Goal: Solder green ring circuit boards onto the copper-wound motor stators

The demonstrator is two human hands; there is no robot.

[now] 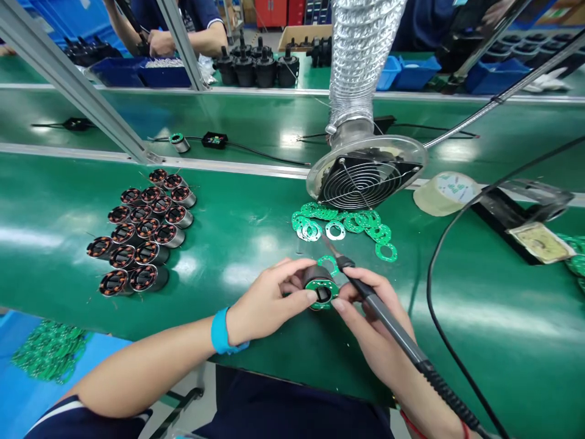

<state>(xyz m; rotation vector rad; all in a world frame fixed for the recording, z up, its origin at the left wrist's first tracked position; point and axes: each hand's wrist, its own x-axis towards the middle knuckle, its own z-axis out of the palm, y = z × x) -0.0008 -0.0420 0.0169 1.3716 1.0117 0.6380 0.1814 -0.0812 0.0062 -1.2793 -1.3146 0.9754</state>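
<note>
My left hand [269, 296], with a blue band at the wrist, is closed around a dark motor stator [313, 275]. On the stator's near end sits a green ring-shaped circuit board [329, 288]. My right hand [377, 317] grips a soldering iron [388, 317], its tip pointing up and left above the table. The thumb and a finger of that hand also touch or nearly touch the board's right edge. Just behind the stator lies another green ring board [328, 263]. Farther back are several loose ring boards [336, 230] in a loose pile.
Several copper-wound stators [146, 253] stand grouped at left. A fume extractor fan [368, 180] hangs over the boards. At right are a tape roll [445, 194], a soldering iron stand with sponge [539, 241] and a black cable [432, 292]. A blue bin [98, 353] holds boards.
</note>
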